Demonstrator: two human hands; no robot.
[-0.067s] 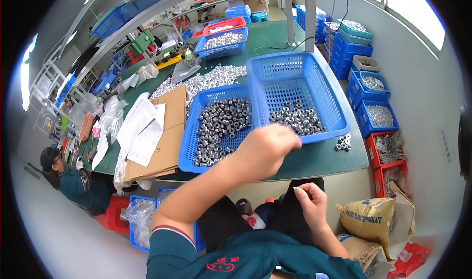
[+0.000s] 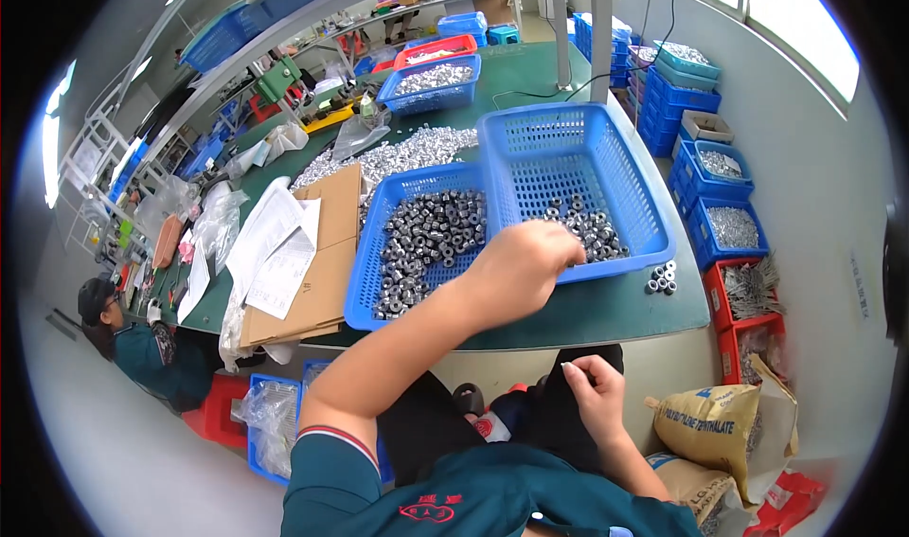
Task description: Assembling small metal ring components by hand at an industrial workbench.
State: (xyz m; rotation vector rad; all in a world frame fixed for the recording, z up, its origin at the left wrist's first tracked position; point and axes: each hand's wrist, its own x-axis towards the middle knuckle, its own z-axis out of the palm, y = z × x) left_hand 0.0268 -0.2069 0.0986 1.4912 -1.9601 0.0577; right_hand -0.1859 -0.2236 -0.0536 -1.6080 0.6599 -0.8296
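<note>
My left hand reaches across to the near edge of the right blue basket, with its fingers curled and pointing right. Whatever is between those fingers is hidden. Inside that basket lies a pile of small metal ring-shaped parts. Many similar dark and silvery rings fill much of the left blue basket, beside my left forearm. Over my lap, my right hand is closed in a pinch; a tiny pale spot shows at its fingertips, too small to name.
Several loose rings sit on the green table right of the basket. Flattened cardboard and papers lie left. Behind is a heap of shiny small parts. Sacks and stacked crates stand at right; a co-worker sits far left.
My left hand has moved slightly away from me, farther over the basket's near edge. My right hand has shifted a little to the left.
</note>
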